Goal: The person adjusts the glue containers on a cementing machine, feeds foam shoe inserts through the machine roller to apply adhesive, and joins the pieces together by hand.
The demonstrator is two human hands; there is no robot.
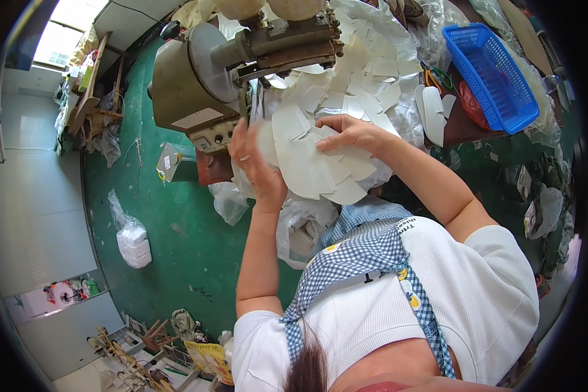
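Pinching a loose bunch of flat white pieces [300, 163], our right hand [354, 135] holds on from two o'clock, with the thumb on top. The other right fingers are bent toward the thumb, and that pinch likely stops the thin pieces from sliding apart. The bunch is just in front of us, fanned out like a hand of cards, maybe so that we can see each edge. Our left hand [261, 175] is up at nine o'clock of the bunch, with its fingers pointing up. Their tips look smeary, so we cannot tell if they are spread, pressed together or pinching the pale shape beside them. Going by the bunch, the big machine [176, 88] is at ten o'clock, near our left hand. A messy heap of white pieces [379, 68] lies at one o'clock, probably put there so we can reach it easily. Out at two o'clock, a blue basket [517, 119] sits tilted on the surface [459, 132], and scissors with orange handles [429, 78] are beside it, closer to us. At six o'clock, a clear plastic bag [287, 245] hangs close to our apron [346, 251], perhaps to keep things handy.
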